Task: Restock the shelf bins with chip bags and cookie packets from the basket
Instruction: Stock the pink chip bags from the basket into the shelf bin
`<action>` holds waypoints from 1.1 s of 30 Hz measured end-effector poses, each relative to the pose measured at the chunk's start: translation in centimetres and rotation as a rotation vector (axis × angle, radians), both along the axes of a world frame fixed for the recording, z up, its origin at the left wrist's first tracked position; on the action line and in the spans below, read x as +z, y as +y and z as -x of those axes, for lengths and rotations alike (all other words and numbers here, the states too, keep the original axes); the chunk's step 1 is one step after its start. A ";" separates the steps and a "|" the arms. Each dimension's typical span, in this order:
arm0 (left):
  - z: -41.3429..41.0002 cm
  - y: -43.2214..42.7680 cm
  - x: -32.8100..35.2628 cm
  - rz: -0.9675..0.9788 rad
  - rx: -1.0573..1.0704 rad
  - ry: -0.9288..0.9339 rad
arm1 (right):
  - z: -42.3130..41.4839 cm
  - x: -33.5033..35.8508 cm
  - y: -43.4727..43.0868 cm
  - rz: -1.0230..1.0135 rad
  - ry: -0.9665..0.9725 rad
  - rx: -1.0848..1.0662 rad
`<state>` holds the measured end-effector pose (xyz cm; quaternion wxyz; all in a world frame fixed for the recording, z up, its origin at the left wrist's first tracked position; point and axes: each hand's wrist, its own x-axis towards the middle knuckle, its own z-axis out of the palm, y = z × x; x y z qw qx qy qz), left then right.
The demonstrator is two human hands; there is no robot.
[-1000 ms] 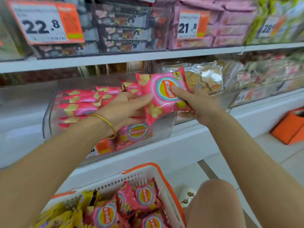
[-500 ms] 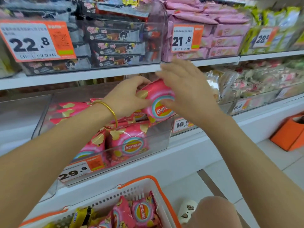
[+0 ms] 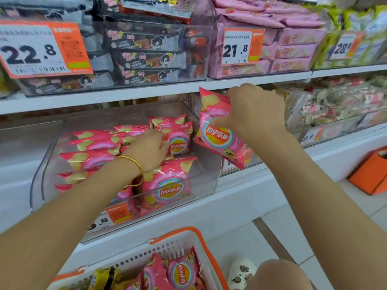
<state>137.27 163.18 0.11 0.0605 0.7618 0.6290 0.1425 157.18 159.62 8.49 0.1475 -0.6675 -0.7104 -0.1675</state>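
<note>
A pink Lay's chip bag (image 3: 219, 135) hangs tilted over the right wall of the clear shelf bin (image 3: 209, 183); my right hand (image 3: 253, 109) grips its upper part. My left hand (image 3: 148, 150), with a gold bangle on the wrist, lies inside the bin on the stacked pink chip bags (image 3: 94, 158). Its fingers bend down among them, and whether they hold one is hidden. Below, the white basket with an orange rim (image 3: 188, 232) holds more pink chip bags (image 3: 180, 273) and yellow packets (image 3: 104, 279).
The shelf above carries bins of dark cookie packets (image 3: 146, 59) and pink packets (image 3: 293, 49). Right of the chip bin stands a bin of clear-wrapped crackers (image 3: 297, 109). An orange box (image 3: 372, 174) sits on the floor at right. My knee (image 3: 278, 275) is beside the basket.
My left hand let go of the bag and dropped into the bin onto the stacked bags. My right hand now holds the bag alone, farther right and higher.
</note>
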 end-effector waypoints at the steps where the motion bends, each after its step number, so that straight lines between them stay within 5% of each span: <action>1: -0.2 0.4 -0.5 0.063 0.006 0.073 | 0.5 -0.2 0.1 -0.032 0.016 0.010; 8: 0.2 1.7 -2.0 0.351 0.095 0.348 | 4.8 -3.0 2.1 -0.117 -0.007 0.115; 16: 0.4 0.7 -1.8 0.389 0.116 0.385 | 4.9 -5.3 4.9 -0.025 0.038 -0.009; 33: 0.5 0.1 -1.8 0.395 0.113 0.393 | 5.5 -8.5 10.5 0.342 -0.175 0.372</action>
